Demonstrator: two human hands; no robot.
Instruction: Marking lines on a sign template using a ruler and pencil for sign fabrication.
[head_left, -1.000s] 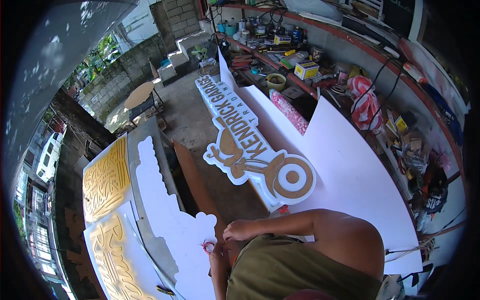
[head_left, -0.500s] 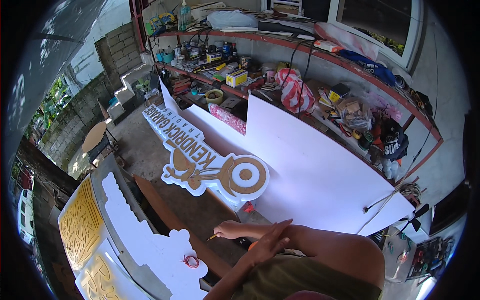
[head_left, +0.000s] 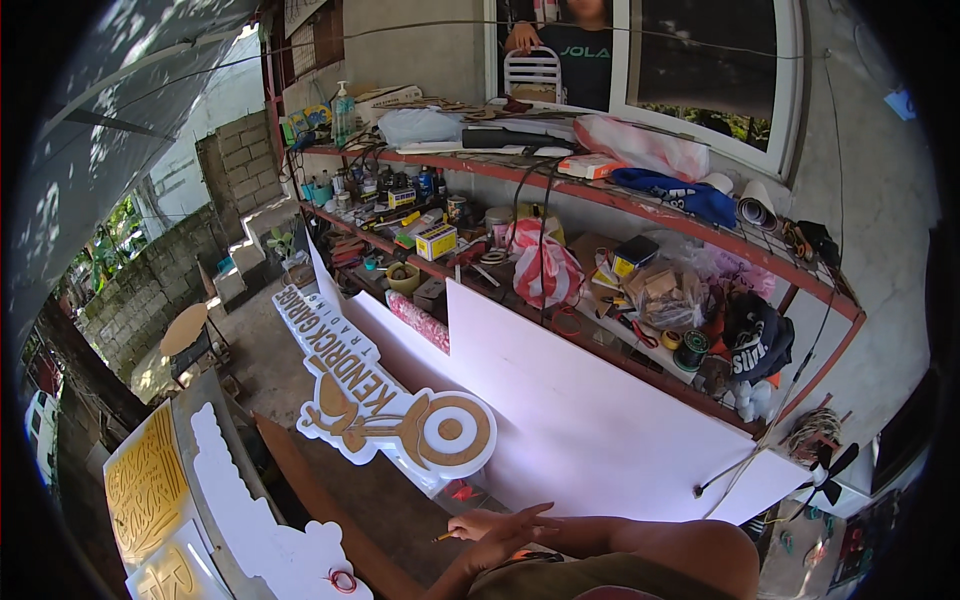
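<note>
My right hand point(head_left: 477, 524) is low in the middle, closed around a short yellow pencil point(head_left: 441, 538) whose tip points left. My left hand point(head_left: 513, 533) lies across my right forearm with its fingers stretched out, holding nothing. Beyond them a white sign with a brown cut-out emblem and lettering point(head_left: 447, 436) lies tilted, its ring-shaped end nearest my hands. Left of my hands, a white scalloped cut-out board point(head_left: 262, 545) carries a small coil of red wire point(head_left: 342, 580).
A large white sheet point(head_left: 600, 440) leans against a red-framed shelf point(head_left: 640, 190) crowded with cans, boxes and bags. Yellow-sprayed stencil sheets point(head_left: 150, 480) lie at left. A brown plank point(head_left: 320, 510) runs beside the cut-out. Behind the window stands a person point(head_left: 585, 60).
The view has tipped up, so the scene sits lower and a person at the window now shows. My right hand keeps the pencil; my left stays on my right forearm.
</note>
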